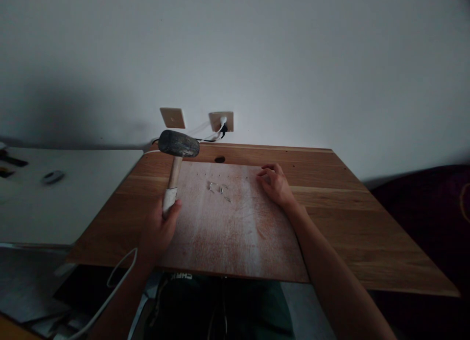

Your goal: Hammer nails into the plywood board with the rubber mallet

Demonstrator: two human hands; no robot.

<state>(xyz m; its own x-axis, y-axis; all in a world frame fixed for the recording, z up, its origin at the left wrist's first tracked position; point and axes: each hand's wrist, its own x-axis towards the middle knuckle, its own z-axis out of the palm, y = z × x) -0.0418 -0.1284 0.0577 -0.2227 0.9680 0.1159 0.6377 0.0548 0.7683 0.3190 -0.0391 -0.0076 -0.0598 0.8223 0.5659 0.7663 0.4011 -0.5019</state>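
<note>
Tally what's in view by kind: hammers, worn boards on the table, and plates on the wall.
hammer: 1, gripped in the left hand
board: 1, right hand at its edge
wall plates: 2, plain plate and socket plate
Total: 4

Wooden desk (pixel 367 222) bearing pale board (pixel 235 232) with small nails (pixel 216 187); left hand (pixel 157 232) gripping raised mallet (pixel 178 144); right hand (pixel 276 183) resting curled on board's far edge.
</note>
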